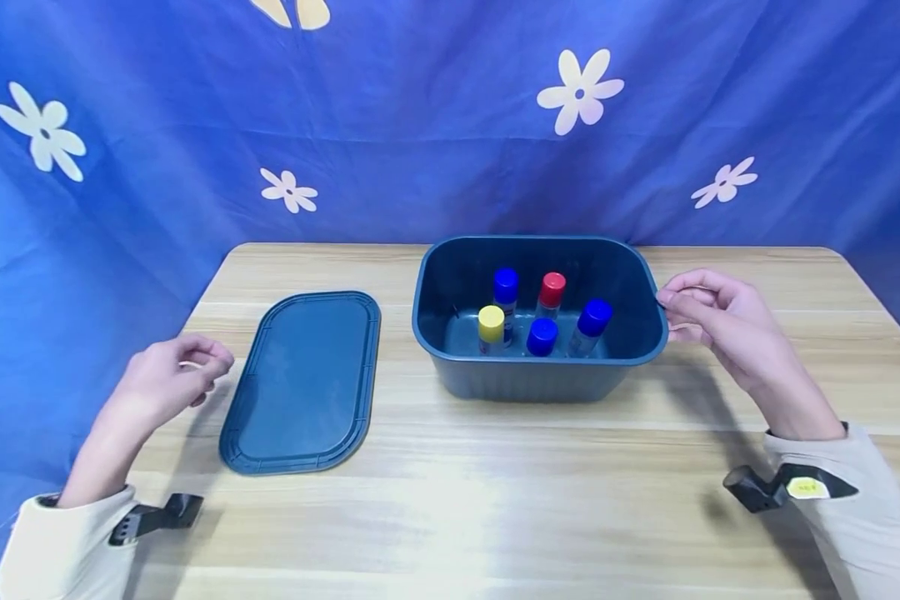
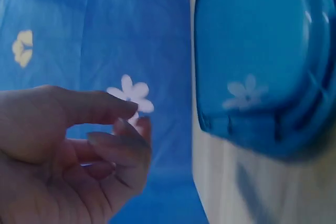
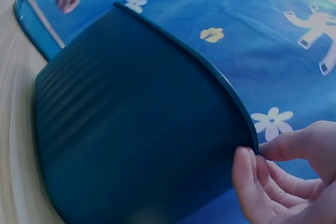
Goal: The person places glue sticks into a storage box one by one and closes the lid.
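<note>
A dark blue plastic storage bin (image 1: 528, 379) stands upright at the back of the table. My right hand (image 1: 727, 321) pinches the rim at its right end between thumb and fingers; the right wrist view shows the fingertips (image 3: 243, 169) on the rim. Inside the bin stand several small capped tubes: a yellow-capped one (image 1: 491, 325), a red-capped one (image 1: 551, 292) and others with blue caps (image 1: 595, 317). My left hand (image 1: 172, 375) hovers left of a flat blue lid (image 1: 303, 375), its fingers loosely curled around nothing. The lid lies on the table.
The wooden table (image 1: 420, 500) ends at a blue flowered cloth (image 1: 435, 117) that hangs behind it and along the left side. A strip of bare wood separates the lid from the bin.
</note>
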`<state>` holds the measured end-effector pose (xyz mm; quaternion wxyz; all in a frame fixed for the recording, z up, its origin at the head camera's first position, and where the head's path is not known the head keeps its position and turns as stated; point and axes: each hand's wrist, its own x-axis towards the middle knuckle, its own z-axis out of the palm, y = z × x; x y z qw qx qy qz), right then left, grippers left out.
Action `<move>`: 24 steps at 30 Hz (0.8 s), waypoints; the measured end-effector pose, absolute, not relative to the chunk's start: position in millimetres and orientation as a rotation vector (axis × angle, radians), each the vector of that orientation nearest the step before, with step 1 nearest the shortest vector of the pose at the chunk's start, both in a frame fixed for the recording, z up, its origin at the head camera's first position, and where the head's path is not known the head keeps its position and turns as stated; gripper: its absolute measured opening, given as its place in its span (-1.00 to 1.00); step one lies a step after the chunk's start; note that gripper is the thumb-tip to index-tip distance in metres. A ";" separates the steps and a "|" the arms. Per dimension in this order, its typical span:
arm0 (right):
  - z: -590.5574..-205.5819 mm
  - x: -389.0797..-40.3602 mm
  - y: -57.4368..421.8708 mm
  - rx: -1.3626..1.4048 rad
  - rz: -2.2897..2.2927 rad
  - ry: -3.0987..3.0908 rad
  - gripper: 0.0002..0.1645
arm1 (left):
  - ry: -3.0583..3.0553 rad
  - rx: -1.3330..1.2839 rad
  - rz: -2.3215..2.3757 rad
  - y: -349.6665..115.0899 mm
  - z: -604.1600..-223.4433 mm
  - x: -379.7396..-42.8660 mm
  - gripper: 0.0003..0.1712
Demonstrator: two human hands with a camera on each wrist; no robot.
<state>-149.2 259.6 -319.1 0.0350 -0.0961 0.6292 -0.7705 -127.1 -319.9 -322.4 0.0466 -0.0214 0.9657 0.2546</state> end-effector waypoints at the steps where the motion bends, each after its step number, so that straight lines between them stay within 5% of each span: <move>1: -320.5 -150.2 260.7 -0.287 -2.381 1.879 -0.85 | 2.951 -0.069 0.709 -324.3 -323.3 -126.6 -0.67; 24: -332.2 -154.4 274.5 -0.357 -2.397 1.379 -0.65 | 2.656 -0.123 0.873 -337.4 -353.1 -112.9 -0.81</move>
